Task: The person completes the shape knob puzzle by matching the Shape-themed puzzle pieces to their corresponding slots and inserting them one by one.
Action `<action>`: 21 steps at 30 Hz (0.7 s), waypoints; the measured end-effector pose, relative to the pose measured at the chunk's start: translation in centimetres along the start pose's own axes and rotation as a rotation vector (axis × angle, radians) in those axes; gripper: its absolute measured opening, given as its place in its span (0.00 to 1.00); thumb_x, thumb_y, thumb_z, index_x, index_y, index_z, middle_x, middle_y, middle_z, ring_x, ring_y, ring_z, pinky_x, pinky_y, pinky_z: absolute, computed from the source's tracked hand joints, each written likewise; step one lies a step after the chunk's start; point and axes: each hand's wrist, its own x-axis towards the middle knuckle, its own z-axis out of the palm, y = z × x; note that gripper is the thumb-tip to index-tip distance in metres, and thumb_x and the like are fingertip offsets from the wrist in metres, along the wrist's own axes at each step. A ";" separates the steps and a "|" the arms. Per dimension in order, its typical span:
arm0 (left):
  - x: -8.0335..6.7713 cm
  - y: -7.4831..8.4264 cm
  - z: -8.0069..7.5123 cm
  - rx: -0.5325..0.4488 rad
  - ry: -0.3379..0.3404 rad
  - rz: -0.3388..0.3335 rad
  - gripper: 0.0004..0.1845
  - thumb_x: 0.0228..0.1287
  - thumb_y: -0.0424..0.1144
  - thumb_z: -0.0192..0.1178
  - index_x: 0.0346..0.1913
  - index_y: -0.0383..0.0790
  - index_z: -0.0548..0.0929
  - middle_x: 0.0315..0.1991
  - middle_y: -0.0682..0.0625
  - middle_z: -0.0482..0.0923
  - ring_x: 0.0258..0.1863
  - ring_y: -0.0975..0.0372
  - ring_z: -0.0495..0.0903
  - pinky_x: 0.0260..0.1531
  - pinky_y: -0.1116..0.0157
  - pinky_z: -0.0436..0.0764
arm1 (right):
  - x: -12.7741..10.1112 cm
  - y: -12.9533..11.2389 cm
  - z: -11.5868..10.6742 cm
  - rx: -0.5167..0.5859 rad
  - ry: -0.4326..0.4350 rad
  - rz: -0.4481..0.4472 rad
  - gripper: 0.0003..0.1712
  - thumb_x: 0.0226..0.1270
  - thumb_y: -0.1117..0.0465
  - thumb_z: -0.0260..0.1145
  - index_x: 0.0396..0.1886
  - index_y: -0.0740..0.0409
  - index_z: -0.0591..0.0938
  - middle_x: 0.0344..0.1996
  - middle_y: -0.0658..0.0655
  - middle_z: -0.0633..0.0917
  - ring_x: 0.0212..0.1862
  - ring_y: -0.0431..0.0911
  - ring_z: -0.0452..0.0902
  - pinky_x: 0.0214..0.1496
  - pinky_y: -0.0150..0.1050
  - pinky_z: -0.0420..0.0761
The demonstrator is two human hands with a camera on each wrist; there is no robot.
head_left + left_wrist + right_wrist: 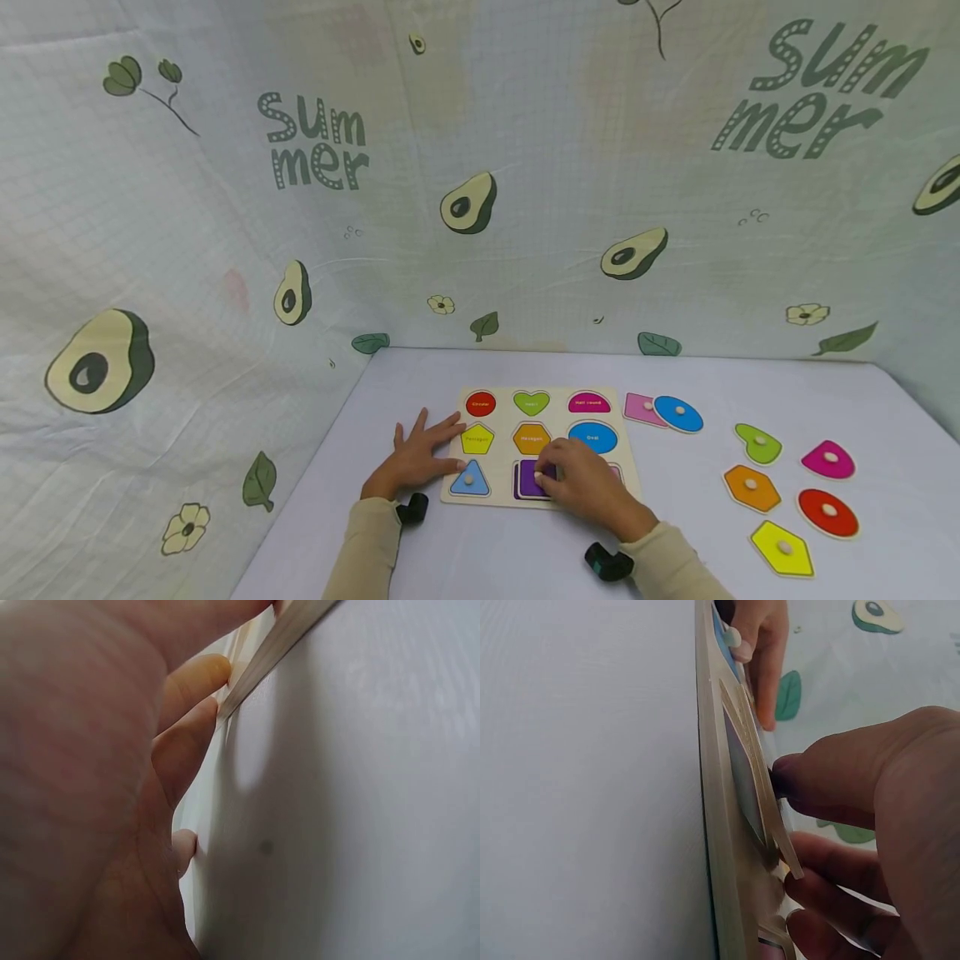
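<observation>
Head view, board: the wooden puzzle board [540,442] lies flat on the white counter [675,533], in front of the person.
Head view, left hand: the left hand [420,458] rests with straight, spread fingers at the 9 o'clock edge of the board, beside the blue triangle [470,480].
Head view, right hand: the right hand [581,483] pinches the purple square piece [529,479], which sits at the 6 o'clock row of the board.
Head view, loose pieces: pink, blue, green, magenta, orange, red and yellow pieces lie on the counter at 3 o'clock of the board.
Left wrist view: the fingers [187,742] touch the board's edge [262,664]; the palm hides the rest.
Right wrist view: the fingers [832,780] grip the purple piece [742,780], tilted a little over its recess.
</observation>
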 end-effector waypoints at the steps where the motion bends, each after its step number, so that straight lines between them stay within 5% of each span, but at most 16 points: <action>1: 0.0 0.0 0.0 0.002 -0.001 0.000 0.42 0.54 0.66 0.68 0.73 0.62 0.71 0.77 0.61 0.58 0.79 0.43 0.34 0.66 0.32 0.24 | 0.0 0.0 0.1 -0.010 0.004 -0.004 0.04 0.61 0.54 0.75 0.35 0.46 0.88 0.41 0.44 0.84 0.50 0.45 0.77 0.54 0.49 0.81; 21: -0.4 0.6 -0.2 -0.009 0.013 0.000 0.42 0.54 0.66 0.68 0.73 0.59 0.72 0.77 0.58 0.59 0.78 0.41 0.35 0.65 0.31 0.25 | -0.2 -0.6 1.0 -0.130 0.072 -0.022 0.07 0.57 0.52 0.78 0.34 0.45 0.90 0.39 0.44 0.81 0.45 0.41 0.74 0.49 0.41 0.82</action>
